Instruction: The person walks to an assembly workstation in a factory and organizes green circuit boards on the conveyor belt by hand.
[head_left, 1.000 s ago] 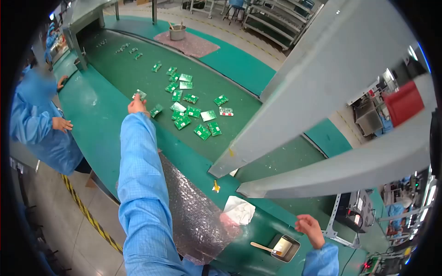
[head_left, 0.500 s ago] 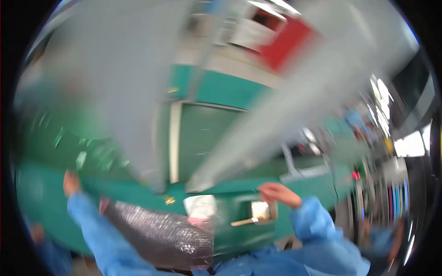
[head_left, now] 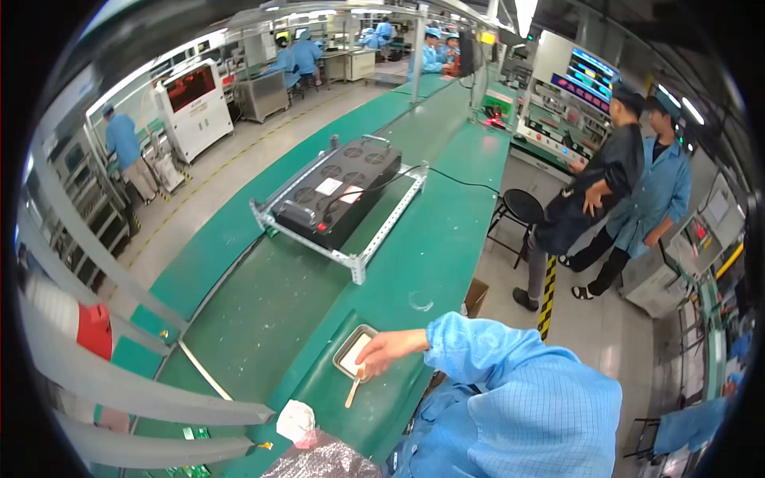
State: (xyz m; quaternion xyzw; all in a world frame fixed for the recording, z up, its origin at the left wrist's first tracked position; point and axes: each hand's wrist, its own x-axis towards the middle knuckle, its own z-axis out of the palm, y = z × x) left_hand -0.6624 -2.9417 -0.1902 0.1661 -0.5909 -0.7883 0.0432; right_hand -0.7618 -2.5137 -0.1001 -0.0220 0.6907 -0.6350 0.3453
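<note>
A single head-worn fisheye view looks forward and down along the green surface (head_left: 414, 263). The right hand (head_left: 386, 350) sits close, low in the frame; beyond it the line runs far off, and the floor lies to its right.

Open belt (head_left: 263, 319) — fan rack (head_left: 339, 199) perhaps beyond

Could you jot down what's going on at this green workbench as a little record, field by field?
Setting: factory line, long green bench
Right hand: over a small metal tray, fingers at a wooden stick
Left hand: out of view
Near the tray: crumpled white cloth, bubble wrap
Further along the bench: black fan unit in a metal frame
Others: two people standing by a black stool, several more in blue coats far off
</note>
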